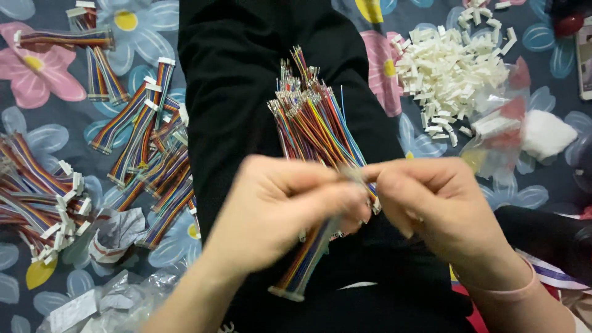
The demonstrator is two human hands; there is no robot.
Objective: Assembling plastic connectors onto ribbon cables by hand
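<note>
Wires (311, 123), a light, floppy multicoloured bundle, fan out beyond the left hand (277, 206), which grips their middle; the right hand (431, 197) seemingly pinches one strand beside it.

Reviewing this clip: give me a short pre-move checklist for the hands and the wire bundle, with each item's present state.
1. Left hand grips the multicoloured wire bundle: ok.
2. Right hand pinches at the bundle's near side: ok, though blurred.
3. Connector seated on the pinched wires: cannot tell, fingers cover it.
4. Loose white connector housings heaped to the right: ok.
5. Finished ribbon cables lie apart to the left: ok.
6. Bundle's bare ends fan out over the black cloth, untangled: cannot tell.
</note>
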